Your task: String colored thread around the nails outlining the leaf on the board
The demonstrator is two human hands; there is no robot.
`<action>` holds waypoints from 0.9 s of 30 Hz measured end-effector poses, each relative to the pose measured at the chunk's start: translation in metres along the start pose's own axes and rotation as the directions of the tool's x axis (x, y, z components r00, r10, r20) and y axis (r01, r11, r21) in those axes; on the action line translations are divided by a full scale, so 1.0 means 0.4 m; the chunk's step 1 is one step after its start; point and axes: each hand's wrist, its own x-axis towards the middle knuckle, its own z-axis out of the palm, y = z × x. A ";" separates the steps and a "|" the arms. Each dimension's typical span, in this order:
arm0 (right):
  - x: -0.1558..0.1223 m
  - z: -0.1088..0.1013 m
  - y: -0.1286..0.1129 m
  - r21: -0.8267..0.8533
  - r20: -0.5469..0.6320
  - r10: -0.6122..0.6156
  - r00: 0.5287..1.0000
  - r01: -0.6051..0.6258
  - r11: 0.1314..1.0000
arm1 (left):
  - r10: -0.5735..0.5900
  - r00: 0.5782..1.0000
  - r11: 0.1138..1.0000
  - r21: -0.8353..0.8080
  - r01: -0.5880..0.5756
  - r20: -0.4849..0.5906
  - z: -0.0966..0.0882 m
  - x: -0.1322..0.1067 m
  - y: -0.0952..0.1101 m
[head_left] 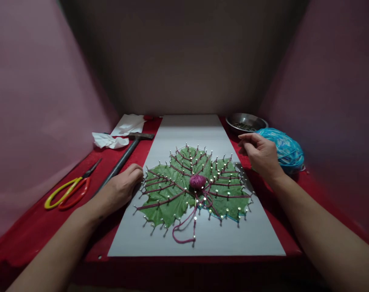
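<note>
A green leaf (169, 198) lies on a white board (190, 129), ringed with nails and laced with maroon yarn along its veins. A small maroon yarn ball (197, 181) rests at the leaf's centre, and a loose yarn loop trails off the stem. My left hand (123, 187) rests curled at the board's left edge beside the leaf, fingers tucked in with nothing seen in them. My right hand (261, 154) hovers at the board's right edge, fingers bent, next to a blue yarn ball (286, 149); whether it pinches a strand I cannot make out.
A hammer (126, 154) lies left of the board, with yellow-and-red scissors (70, 190) further left and crumpled white tissue (109, 140) behind. A metal bowl (245, 122) of small nails sits at the back right. Pink walls close in on both sides.
</note>
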 end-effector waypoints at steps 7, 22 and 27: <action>-0.001 0.022 -0.034 -0.115 0.121 -0.161 0.979 0.175 0.978 | -0.031 1.000 0.999 -0.007 0.031 -0.003 -0.012 -0.005 0.026; -0.025 0.344 -0.299 0.145 0.886 -0.430 0.174 0.777 0.612 | -0.047 0.999 0.985 0.166 0.046 0.005 -0.017 -0.010 0.039; -0.027 0.360 -0.308 0.119 0.911 -0.386 0.147 0.801 0.587 | -0.056 0.998 0.982 0.183 0.051 0.021 -0.019 -0.013 0.039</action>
